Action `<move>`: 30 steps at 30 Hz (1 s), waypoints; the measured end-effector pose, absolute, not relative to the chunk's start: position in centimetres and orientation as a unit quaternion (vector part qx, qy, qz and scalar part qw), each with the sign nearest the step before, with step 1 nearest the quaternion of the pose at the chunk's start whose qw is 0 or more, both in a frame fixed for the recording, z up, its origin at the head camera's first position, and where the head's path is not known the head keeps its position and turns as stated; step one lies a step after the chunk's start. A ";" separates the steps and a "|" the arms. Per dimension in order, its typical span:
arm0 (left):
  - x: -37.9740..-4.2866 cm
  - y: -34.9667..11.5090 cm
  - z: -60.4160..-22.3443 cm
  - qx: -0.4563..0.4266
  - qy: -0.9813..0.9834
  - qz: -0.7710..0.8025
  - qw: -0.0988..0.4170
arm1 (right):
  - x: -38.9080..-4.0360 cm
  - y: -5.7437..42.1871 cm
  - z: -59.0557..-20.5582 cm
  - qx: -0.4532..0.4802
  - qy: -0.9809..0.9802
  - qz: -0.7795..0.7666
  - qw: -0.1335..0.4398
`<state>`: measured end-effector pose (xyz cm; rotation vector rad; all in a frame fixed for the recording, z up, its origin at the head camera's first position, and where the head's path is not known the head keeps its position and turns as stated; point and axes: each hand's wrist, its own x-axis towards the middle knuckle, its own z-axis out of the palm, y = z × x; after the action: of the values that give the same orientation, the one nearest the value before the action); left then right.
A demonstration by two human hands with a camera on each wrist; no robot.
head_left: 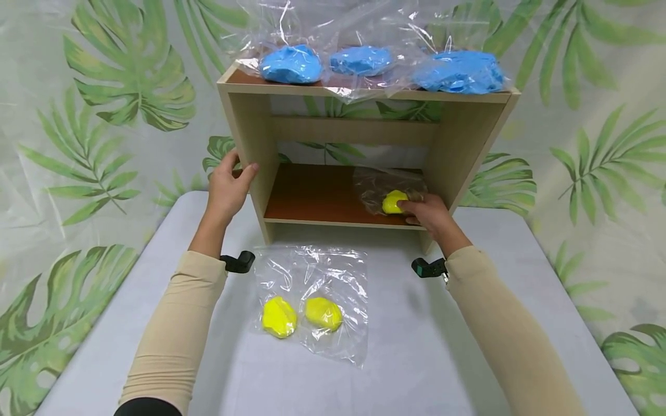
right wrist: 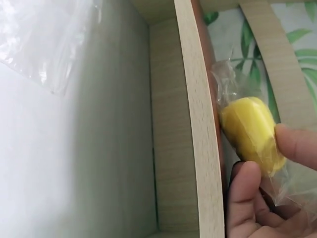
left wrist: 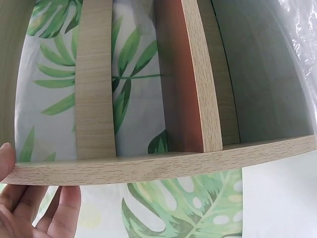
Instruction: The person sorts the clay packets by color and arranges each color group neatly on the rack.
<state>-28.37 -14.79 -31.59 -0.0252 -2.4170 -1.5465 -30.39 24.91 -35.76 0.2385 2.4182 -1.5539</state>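
A small wooden shelf (head_left: 452,138) stands on the table. My left hand (head_left: 227,188) grips its left side panel (left wrist: 99,171), thumb on one face and fingers on the other in the left wrist view. Inside, at the right of the reddish-brown lower board (head_left: 312,193), lies a clear plastic bag with a yellow clay-like lump (right wrist: 250,131). My right hand (head_left: 432,214) pinches this bagged lump between thumb and fingers. On the table in front lie two more yellow lumps (head_left: 279,318) in clear bags (head_left: 343,277).
Along the shelf's top are three clear bags with blue lumps (head_left: 460,72), one overhanging the front edge. A white cloth (head_left: 395,358) covers the table. Behind hangs a leaf-patterned backdrop (head_left: 588,69). The shelf's right panel (head_left: 470,133) is close beside my right hand.
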 end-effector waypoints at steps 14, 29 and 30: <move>-28.3 -14.6 -31.5 -0.006 -0.832 -0.539 0.134 | -30.7 24.9 -35.6 0.117 0.834 -0.527 0.119; -28.5 -14.8 -31.7 -0.006 -0.835 -0.534 0.131 | -28.8 23.9 -35.3 0.111 0.858 -0.502 0.024; -28.5 -14.8 -31.8 -0.007 -0.835 -0.534 0.132 | -28.7 23.8 -35.2 0.101 0.869 -0.484 0.005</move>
<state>-28.47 -14.76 -31.75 -0.0193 -2.4237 -1.5506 -28.69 23.76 -35.23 0.3158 2.7212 -1.5164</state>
